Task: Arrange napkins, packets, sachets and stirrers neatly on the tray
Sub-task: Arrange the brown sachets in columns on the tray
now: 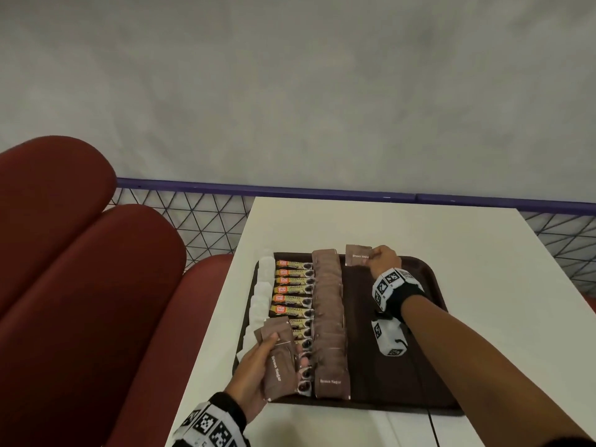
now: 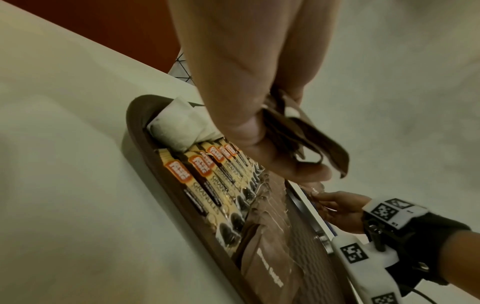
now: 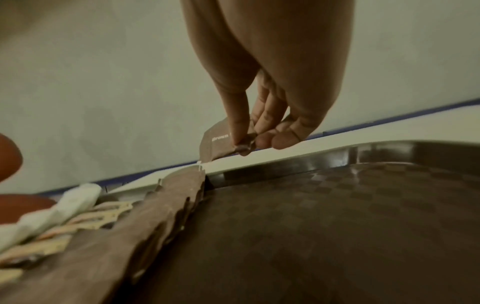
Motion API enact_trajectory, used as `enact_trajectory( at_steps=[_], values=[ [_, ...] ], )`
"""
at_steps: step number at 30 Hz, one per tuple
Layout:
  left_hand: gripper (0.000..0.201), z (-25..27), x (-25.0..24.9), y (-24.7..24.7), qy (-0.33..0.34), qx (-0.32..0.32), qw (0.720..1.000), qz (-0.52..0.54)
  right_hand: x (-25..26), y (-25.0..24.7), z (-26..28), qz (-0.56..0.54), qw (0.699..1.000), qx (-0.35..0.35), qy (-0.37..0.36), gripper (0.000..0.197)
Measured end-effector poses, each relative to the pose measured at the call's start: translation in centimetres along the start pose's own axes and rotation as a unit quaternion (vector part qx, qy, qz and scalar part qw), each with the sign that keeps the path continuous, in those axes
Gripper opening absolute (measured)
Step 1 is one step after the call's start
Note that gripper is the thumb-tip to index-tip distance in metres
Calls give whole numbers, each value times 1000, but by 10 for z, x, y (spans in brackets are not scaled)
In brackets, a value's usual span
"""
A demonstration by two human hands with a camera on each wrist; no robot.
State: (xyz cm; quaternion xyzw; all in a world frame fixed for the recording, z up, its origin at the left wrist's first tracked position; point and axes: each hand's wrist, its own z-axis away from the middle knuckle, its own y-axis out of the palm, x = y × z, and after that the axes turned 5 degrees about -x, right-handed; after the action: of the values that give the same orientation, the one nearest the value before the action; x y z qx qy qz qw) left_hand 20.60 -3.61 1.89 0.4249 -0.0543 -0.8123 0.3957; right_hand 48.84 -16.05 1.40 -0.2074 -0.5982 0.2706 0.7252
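A dark brown tray [image 1: 429, 321] lies on the white table [image 1: 419, 230]. On it run three columns: white sachets [image 1: 263, 287] at the left, yellow coffee granule sticks [image 1: 292, 290], then overlapping brown sugar packets [image 1: 329, 317]. My left hand [image 1: 258, 369] grips a small stack of brown sugar packets [image 1: 279, 359] above the tray's near left corner; the left wrist view shows that stack [image 2: 298, 135] fanned in my fingers. My right hand [image 1: 382, 261] pinches a single brown sugar packet [image 1: 356, 258] at the tray's far edge, seen close in the right wrist view [image 3: 221, 142].
The right half of the tray floor [image 3: 337, 226] is bare. A red padded bench [image 1: 80, 269] lies left of the table. A wire mesh panel with a purple rail [image 1: 290, 188] runs behind the table, under a grey wall. A cable [image 1: 433, 427] crosses the table's near edge.
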Motion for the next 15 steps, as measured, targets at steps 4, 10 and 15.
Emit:
enact_trajectory(
  at_steps=[4, 10, 15],
  values=[
    [39, -10, -4, -7, -3, -17, 1000, -2, -4, 16, -13, 46, 999, 4, -9, 19],
    [37, -20, -7, -14, -4, -22, 1000, 4, -10, 30, -21, 96, 995, 15, -15, 20],
    [34, -21, -9, -12, 0, -20, 1000, -5, -8, 34, -22, 124, 991, 16, -36, 20]
  ],
)
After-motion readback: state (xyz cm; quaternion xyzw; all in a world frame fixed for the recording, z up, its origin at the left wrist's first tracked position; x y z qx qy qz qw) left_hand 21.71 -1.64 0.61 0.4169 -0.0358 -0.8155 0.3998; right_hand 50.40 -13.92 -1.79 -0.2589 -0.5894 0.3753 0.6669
